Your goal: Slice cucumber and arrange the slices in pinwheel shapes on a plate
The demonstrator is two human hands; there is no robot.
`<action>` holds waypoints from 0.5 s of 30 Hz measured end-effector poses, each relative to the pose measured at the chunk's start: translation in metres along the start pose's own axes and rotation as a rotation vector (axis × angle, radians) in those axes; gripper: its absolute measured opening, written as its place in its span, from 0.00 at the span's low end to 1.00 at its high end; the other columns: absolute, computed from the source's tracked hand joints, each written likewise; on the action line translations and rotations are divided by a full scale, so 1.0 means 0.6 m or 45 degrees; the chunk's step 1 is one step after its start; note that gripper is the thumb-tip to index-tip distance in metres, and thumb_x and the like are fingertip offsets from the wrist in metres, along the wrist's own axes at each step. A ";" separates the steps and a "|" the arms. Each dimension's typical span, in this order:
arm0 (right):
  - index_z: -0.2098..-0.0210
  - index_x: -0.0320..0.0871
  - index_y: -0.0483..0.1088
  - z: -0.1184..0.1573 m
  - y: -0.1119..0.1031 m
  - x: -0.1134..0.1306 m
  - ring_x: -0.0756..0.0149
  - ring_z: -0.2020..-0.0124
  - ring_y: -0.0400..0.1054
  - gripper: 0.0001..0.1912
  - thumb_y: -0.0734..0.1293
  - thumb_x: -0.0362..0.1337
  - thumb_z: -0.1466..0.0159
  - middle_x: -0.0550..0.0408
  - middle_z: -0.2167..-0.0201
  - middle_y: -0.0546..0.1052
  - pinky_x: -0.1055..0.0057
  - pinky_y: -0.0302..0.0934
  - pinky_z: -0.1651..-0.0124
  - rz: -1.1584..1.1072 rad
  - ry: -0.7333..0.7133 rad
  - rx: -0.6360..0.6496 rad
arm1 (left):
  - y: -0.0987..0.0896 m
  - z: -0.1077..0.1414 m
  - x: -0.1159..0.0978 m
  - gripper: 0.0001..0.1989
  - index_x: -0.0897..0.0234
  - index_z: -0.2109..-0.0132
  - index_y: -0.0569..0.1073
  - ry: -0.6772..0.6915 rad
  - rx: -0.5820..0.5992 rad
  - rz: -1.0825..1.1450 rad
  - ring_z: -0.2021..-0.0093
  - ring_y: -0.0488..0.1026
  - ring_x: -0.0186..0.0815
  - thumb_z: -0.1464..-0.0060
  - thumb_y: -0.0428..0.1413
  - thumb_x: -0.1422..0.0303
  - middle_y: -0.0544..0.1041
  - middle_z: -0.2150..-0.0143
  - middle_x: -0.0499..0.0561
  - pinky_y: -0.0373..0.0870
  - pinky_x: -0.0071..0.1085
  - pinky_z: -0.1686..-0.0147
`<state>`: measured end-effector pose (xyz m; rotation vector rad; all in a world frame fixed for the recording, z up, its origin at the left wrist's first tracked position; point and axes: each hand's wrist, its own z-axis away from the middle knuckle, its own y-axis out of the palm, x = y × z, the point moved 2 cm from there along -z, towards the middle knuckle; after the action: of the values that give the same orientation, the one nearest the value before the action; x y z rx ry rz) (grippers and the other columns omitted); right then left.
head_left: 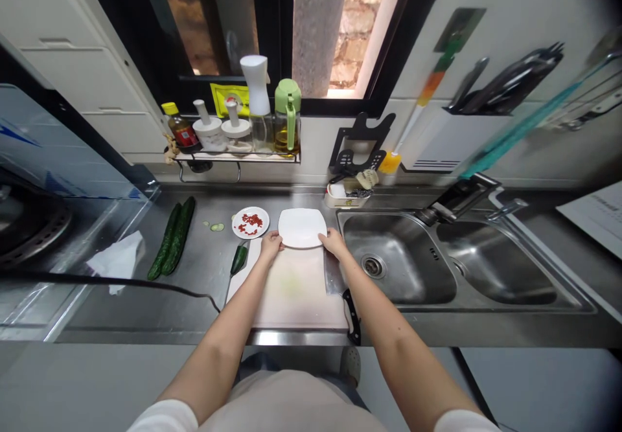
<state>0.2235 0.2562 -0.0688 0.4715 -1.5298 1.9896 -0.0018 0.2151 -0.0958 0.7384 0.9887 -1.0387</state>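
Observation:
Both my hands grip a white square plate (302, 227) by its near corners, at the far end of a pale cutting board (296, 299). My left hand (271, 247) is closed on the left corner, my right hand (333, 242) on the right one. The plate's surface is bare. Left of it sits a round white plate (264, 219) with chopped red pieces (250, 223). A cucumber piece (238, 259) lies by the board's left edge. A knife with a black handle (352, 316) lies at the board's right side, its blade partly hidden by my arm.
Two whole cucumbers (172, 238) and a white cloth (119, 260) lie on the left. A double steel sink (398, 254) is at the right, with a knife holder (447, 137) above. A shelf (228, 157) holds bottles and jars. A black cable (160, 285) crosses the left counter.

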 end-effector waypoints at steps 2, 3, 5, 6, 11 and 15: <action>0.47 0.33 0.69 -0.007 0.005 0.004 0.59 0.53 0.71 0.22 0.64 0.40 0.36 0.42 0.54 0.77 0.74 0.61 0.53 0.093 -0.008 -0.001 | -0.002 -0.007 -0.001 0.14 0.71 0.56 0.71 0.002 -0.012 -0.021 0.81 0.68 0.24 0.52 0.54 0.77 0.70 0.79 0.42 0.70 0.20 0.76; 0.47 0.33 0.69 -0.010 0.007 0.006 0.59 0.52 0.71 0.22 0.64 0.40 0.36 0.42 0.53 0.77 0.74 0.60 0.53 0.110 -0.004 0.000 | -0.002 -0.010 -0.002 0.14 0.71 0.55 0.71 0.002 -0.018 -0.033 0.81 0.68 0.24 0.52 0.54 0.77 0.69 0.79 0.42 0.70 0.20 0.75; 0.46 0.33 0.69 -0.016 0.011 0.009 0.58 0.51 0.70 0.22 0.63 0.41 0.36 0.41 0.52 0.76 0.73 0.60 0.52 0.124 0.004 0.005 | -0.003 -0.015 -0.004 0.14 0.71 0.55 0.71 0.000 -0.031 -0.058 0.81 0.67 0.24 0.52 0.53 0.77 0.69 0.79 0.42 0.71 0.21 0.75; 0.46 0.33 0.68 -0.018 0.012 0.011 0.57 0.50 0.70 0.22 0.63 0.41 0.36 0.41 0.51 0.76 0.73 0.60 0.52 0.134 0.008 0.008 | -0.003 -0.017 -0.005 0.14 0.71 0.55 0.71 -0.001 -0.038 -0.071 0.82 0.67 0.24 0.52 0.53 0.78 0.69 0.79 0.42 0.71 0.22 0.75; 0.46 0.33 0.68 -0.024 0.011 0.022 0.55 0.48 0.69 0.22 0.63 0.42 0.35 0.40 0.49 0.75 0.71 0.60 0.49 0.189 0.023 0.032 | 0.000 -0.030 -0.010 0.15 0.71 0.55 0.71 -0.005 -0.080 -0.155 0.82 0.66 0.25 0.52 0.53 0.78 0.68 0.80 0.43 0.71 0.22 0.76; 0.46 0.33 0.68 -0.023 0.005 0.032 0.53 0.48 0.69 0.23 0.63 0.43 0.35 0.38 0.49 0.74 0.68 0.61 0.49 0.247 0.038 0.056 | 0.003 -0.041 -0.010 0.16 0.69 0.54 0.73 0.002 -0.108 -0.253 0.81 0.69 0.27 0.52 0.53 0.77 0.70 0.78 0.44 0.71 0.24 0.74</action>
<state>0.2078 0.2734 -0.0632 0.3200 -1.5672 2.1711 -0.0087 0.2392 -0.0996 0.5800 1.1169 -1.1601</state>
